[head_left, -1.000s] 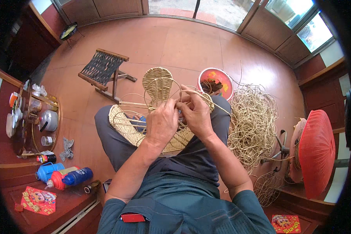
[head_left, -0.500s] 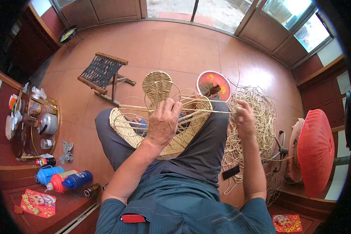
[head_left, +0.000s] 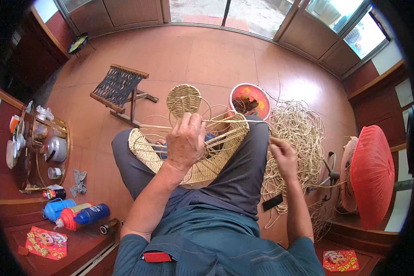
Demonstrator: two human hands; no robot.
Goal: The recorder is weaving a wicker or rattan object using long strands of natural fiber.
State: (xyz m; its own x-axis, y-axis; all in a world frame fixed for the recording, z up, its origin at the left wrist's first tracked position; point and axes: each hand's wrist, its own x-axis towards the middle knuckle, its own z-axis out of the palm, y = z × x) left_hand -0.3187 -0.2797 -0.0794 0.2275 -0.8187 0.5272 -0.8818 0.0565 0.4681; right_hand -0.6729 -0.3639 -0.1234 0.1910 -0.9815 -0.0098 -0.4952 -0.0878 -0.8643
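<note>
A half-woven straw piece [head_left: 235,138], curved like a wide U with loose strands across it, rests between my thighs. A round woven straw disc [head_left: 184,97] stands up at its far side. My left hand [head_left: 185,141] is closed on the strands at the middle, and its palm hides what lies beneath. From there a pale straw cord [head_left: 237,121] runs right over my knee and bends down toward my right hand [head_left: 284,155]. The right fingers are pinched together beside my right thigh, seemingly on that cord; the grip itself is small and partly hidden.
A tangled heap of straw cord [head_left: 299,133] lies right, by a red basin [head_left: 262,103] with brown scraps. A folding stool [head_left: 119,89] stands far left. Bottles [head_left: 92,214] and a round-edged stand with a kettle [head_left: 57,148] are left. A red-covered fan [head_left: 375,177] stands right.
My right hand has come down and slightly toward me, and the cord that was stretched tight now bends over my knee. My left hand has shifted slightly left.
</note>
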